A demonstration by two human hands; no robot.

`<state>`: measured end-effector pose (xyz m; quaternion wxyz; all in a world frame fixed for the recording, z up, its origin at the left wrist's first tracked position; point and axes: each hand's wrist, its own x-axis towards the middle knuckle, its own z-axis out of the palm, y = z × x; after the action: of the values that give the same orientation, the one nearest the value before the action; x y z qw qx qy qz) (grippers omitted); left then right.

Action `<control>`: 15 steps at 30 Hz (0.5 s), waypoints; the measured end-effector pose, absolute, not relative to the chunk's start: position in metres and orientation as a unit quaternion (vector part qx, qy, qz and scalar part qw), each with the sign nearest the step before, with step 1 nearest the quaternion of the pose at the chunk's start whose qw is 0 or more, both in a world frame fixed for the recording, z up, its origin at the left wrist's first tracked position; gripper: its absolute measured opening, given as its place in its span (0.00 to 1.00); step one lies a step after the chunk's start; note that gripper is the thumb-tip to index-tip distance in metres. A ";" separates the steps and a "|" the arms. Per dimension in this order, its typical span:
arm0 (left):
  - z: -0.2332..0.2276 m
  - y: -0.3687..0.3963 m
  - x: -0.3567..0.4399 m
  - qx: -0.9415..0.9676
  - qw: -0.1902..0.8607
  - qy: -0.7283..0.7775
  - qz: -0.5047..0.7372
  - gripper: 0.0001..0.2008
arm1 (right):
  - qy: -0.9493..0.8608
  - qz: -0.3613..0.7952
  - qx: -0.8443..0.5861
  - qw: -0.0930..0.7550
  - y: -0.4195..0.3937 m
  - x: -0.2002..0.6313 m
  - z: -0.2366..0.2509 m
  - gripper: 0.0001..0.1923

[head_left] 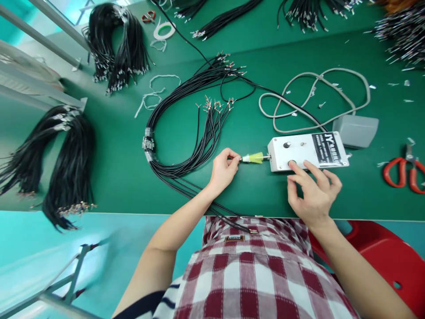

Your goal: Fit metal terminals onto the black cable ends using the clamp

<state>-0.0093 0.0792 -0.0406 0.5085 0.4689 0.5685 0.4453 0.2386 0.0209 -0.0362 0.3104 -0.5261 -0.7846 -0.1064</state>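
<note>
Pinching a thin black wire end between thumb and fingertips, the left hand (223, 169) rests on the green table (126, 168) and holds that wire up to the yellow-green nozzle (254, 157) that sticks out of the left end of a white control box (307, 150). The hand is closed to a tight pinch; the wire tip itself is hidden under the fingers. The right hand (314, 192) lies loosely open with fingers spread, its forefinger tip on a dark round button at the near edge of the box; it grips nothing. A black knob sits on the box top, further back.

From the left hand a bunch of black wires (202, 141) runs back and left in a loop, bound by a pale tie at its left bend, with bare metal terminals fanned out at the far ends. Some strands trail over the table edge onto the checked shirt.

Behind the box a grey cable (315, 95) coils on the table beside a grey foot pedal (356, 130). Red-handled scissors (403, 173) lie well to the right. More wire bundles (116, 48) lie at the far left, one hanging over the table's left edge, and others along the far edge. A roll of tape (164, 31) lies at the back. A red chair (381, 257) shows below right.
</note>
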 end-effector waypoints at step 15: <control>-0.006 0.076 -0.047 0.387 0.593 0.487 0.512 0.24 | -0.804 0.004 -0.447 0.392 0.000 0.232 -0.037 0.13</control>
<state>-0.0475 0.0755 -0.0056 0.5928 0.3870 0.4869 0.5116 0.2325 -0.0002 -0.0365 0.3922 -0.4474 -0.8037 0.0040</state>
